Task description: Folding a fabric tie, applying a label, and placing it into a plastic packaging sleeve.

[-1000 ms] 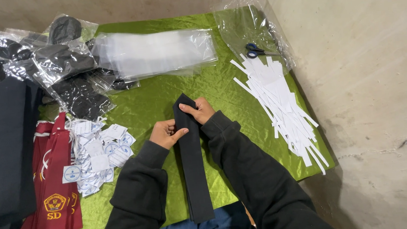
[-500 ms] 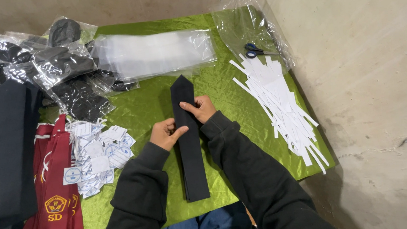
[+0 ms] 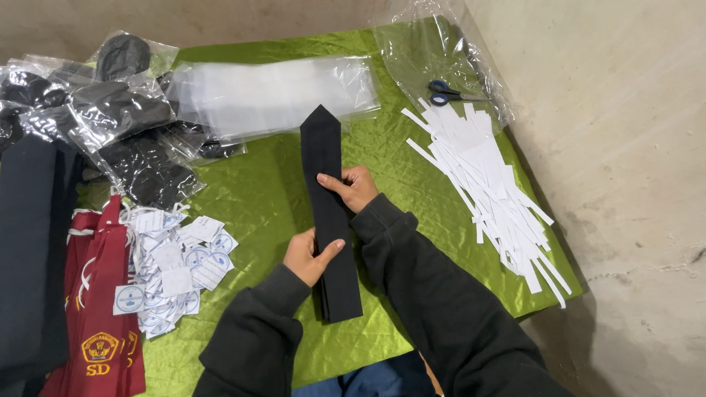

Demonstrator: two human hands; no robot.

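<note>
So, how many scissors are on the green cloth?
1. The scissors lie at the far right corner of the green cloth, beside the white paper strips. Others may be hidden under bags.

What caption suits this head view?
Both hands, left hand and right hand, press a black necktie flat on a green cloth.

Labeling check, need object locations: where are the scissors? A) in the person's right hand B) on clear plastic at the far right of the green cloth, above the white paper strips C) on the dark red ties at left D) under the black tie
B: the scissors lie on the clear plastic just beyond the white paper strips, while both hands hold the black tie.
</note>
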